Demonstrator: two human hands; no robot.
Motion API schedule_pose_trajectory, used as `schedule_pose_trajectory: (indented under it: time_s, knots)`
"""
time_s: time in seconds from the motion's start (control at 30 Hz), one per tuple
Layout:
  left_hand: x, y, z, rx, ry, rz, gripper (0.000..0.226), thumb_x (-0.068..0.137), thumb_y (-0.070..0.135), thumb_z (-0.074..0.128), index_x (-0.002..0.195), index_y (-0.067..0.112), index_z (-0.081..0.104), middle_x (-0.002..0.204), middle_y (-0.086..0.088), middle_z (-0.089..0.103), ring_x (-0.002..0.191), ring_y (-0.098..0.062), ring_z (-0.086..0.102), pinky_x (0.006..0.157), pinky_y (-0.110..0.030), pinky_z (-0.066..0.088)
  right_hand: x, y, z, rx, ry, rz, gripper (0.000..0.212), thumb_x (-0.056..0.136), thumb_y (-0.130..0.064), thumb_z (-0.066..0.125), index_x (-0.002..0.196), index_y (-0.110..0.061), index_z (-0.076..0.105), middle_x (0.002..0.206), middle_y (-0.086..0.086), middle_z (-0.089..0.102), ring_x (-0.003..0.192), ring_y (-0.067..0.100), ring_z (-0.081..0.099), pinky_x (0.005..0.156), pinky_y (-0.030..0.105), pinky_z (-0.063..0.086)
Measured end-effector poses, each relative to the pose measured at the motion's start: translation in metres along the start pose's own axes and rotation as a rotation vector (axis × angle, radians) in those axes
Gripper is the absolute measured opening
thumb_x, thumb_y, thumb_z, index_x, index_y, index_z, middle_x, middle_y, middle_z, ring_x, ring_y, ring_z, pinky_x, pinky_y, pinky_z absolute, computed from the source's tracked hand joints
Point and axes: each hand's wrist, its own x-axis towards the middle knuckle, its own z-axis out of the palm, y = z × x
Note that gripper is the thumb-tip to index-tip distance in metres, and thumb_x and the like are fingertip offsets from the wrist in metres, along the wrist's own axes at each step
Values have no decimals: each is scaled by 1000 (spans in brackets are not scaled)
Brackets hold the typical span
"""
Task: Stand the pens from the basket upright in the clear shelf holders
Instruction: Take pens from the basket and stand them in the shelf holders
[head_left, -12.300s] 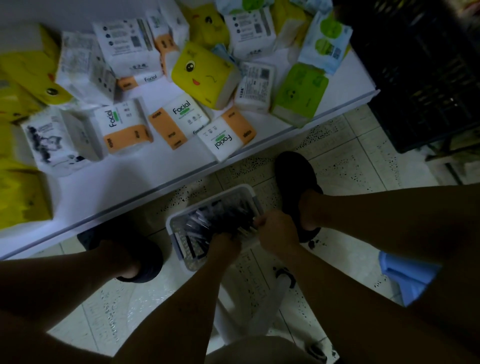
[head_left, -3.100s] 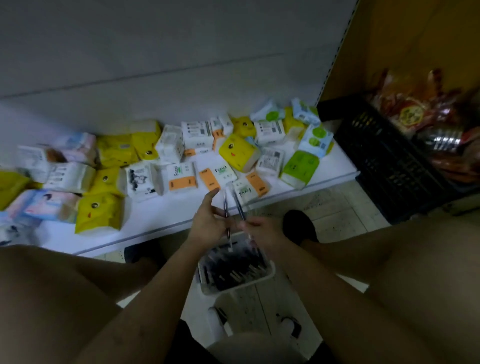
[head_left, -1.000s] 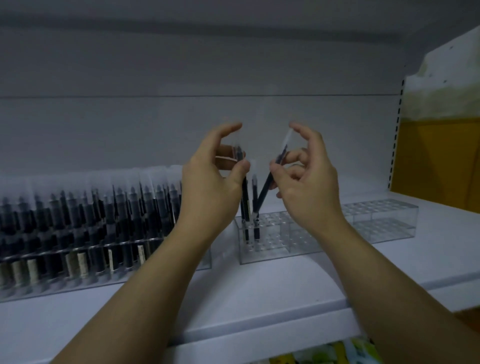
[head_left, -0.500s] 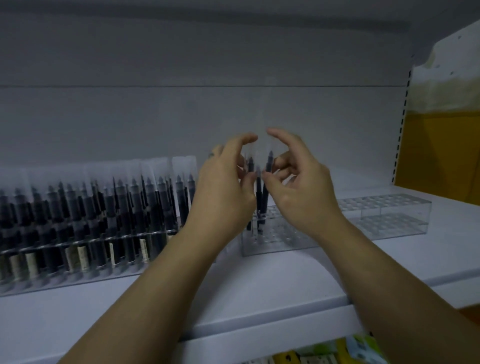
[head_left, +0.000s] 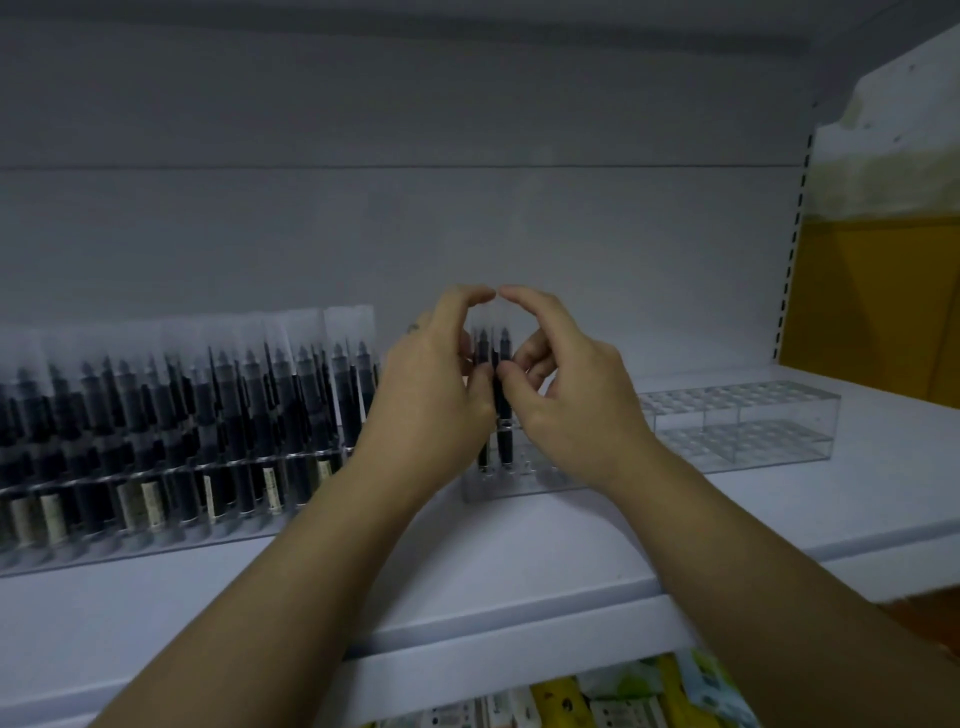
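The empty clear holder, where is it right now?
In the head view the empty clear holder sits on the white shelf, to the right of the right hand and short of the yellow wall.

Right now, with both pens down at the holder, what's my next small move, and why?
Probably let go and lift both hands straight up. The two pens stand upright, tips low at the left end of the clear holder, while the left hand and right hand pinch them mid-barrel.

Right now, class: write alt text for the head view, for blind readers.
A left hand and right hand pinch two dark pens standing upright in a clear holder on a white shelf. A filled holder stands left, an empty holder right.
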Motion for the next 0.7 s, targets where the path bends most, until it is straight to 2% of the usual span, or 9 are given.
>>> schedule_pose_trajectory:
  time_s: [0.07,0.17,0.23,0.3,0.43,0.57,0.7]
  knots:
    - [-2,-1,0,6,-11,8,58,88,5,60,133,36,41,84,7,54,79,-5,58,69,-28,53,-1,0,1,3,-19,-6,60,89,-22,62,137,-45,35,72,-12,57,65,6,59,65,36,57]
    - [-5,-4,0,28,-24,16,62,90,7,60,137,39,37,80,8,56,73,-5,58,64,-22,51,-2,2,3,40,-17,-12,62,89,-20,62,138,-45,34,69,-11,57,59,7,59,62,34,57]
    - [-6,-5,0,42,-19,17,63,90,9,60,138,40,35,80,8,57,73,-6,58,65,-24,51,-2,4,4,78,-14,-15,62,89,-19,61,137,-46,34,72,-12,57,56,8,57,58,31,56]
    - [-6,-6,0,52,-9,5,64,90,9,60,139,41,33,83,6,58,72,-9,58,66,-30,52,-2,6,7,115,-25,-18,62,89,-18,60,137,-47,34,77,-14,57,56,9,56,56,28,54]
    - [-8,-4,1,73,2,-2,66,90,6,58,142,38,31,94,1,59,70,-11,56,64,-28,49,0,6,14,168,-35,-6,63,90,-13,59,137,-47,35,78,-13,56,57,8,55,55,19,51]
    - [-8,4,-1,108,-25,-84,75,90,3,56,149,36,23,107,-5,57,78,-22,59,75,-42,54,0,4,12,174,-33,25,66,89,-12,60,137,-48,35,77,-11,56,58,9,55,57,22,51]
    - [-11,11,-5,154,-62,-153,84,92,7,58,152,38,8,120,-6,54,82,-18,59,75,-36,54,1,-4,6,118,-79,81,78,87,-17,66,142,-52,24,74,-10,59,66,8,59,70,29,56]
